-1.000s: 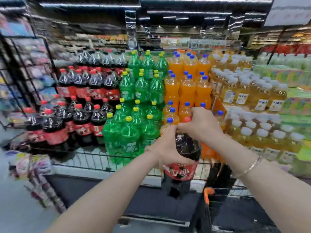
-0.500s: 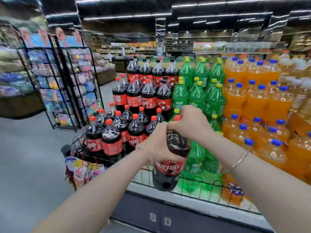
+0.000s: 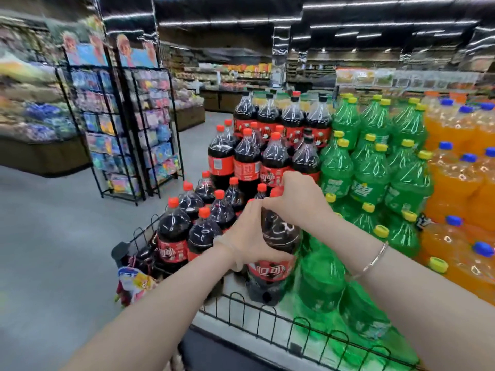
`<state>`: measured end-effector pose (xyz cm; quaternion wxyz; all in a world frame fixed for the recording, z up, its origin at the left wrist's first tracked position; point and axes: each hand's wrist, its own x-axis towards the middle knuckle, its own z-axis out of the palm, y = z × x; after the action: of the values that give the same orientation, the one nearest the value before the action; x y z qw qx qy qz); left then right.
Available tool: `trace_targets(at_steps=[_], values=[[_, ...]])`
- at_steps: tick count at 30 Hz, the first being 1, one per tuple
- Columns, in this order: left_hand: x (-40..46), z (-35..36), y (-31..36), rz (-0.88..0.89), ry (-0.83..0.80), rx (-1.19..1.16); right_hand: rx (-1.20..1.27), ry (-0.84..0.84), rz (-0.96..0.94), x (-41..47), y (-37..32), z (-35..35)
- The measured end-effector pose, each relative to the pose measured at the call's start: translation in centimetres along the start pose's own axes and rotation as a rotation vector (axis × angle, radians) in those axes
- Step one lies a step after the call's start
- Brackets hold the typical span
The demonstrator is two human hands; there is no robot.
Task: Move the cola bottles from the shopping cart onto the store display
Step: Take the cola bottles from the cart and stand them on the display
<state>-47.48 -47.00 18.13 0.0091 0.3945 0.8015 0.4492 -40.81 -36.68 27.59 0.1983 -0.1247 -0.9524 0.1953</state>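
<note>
Currently logged, as I read it from my remote seat:

Item 1, cola bottle (image 3: 276,253): upright, its base low over the white display shelf (image 3: 235,287), just inside the black wire rail (image 3: 270,321); I cannot tell whether the base touches. My left hand (image 3: 249,236) is wrapped around the shoulder above the red label; my right hand (image 3: 297,199) is closed over the neck and red cap.

Item 2, open room: a bare strip of shelf lies left of the bottle's base, between it and the front stacked cola bottles (image 3: 174,231). The rail bounds the near edge.

Item 3, display contents: cola tiers rising behind, green soda bottles (image 3: 372,170) touching or just beside the held bottle's right, orange soda bottles (image 3: 460,183) further right.

Item 4, surroundings: clear grey floor (image 3: 53,250) left, two black wire racks (image 3: 120,129) well apart, a snack packet (image 3: 136,283) hanging at the display's corner
</note>
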Motion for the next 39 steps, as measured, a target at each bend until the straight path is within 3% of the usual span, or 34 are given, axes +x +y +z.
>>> trace_targets(at_steps=[6,13,18,27,39], values=[[2.8,-1.0,-2.4,-0.018,-0.015,0.049,-0.028,-0.032,-0.004,4.2,0.0,2.2],[4.1,-0.6,-6.9,-0.059,-0.144,0.048,-0.002,-0.098,0.085,6.0,0.7,6.1],[3.5,-0.2,-10.4,-0.099,-0.193,0.005,-0.006,-0.140,0.157,6.3,0.3,9.4],[2.3,-0.5,-14.3,-0.145,-0.291,0.128,0.003,-0.244,0.231,6.3,0.4,14.5],[2.5,1.9,-16.6,-0.204,-0.344,0.119,0.047,-0.284,0.307,6.3,2.0,16.7]])
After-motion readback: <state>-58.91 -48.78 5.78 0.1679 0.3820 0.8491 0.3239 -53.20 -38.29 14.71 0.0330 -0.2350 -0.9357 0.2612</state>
